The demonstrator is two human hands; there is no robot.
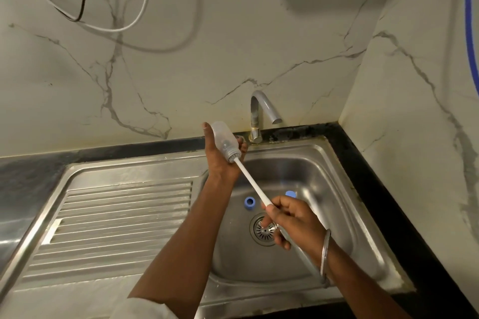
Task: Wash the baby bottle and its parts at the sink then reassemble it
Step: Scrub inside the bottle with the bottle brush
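Bottle (223, 138) in the left hand's (219, 163) curled grip, brush handle (252, 184) in the right hand's (293, 217) pinch below.

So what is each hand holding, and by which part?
The left hand grips the clear bottle around its body; the right hand holds the white brush by its handle.

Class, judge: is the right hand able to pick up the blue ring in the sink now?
Probably not yet: the right hand grips the brush. The blue ring lies uncovered near it, so only the brush is in the way.
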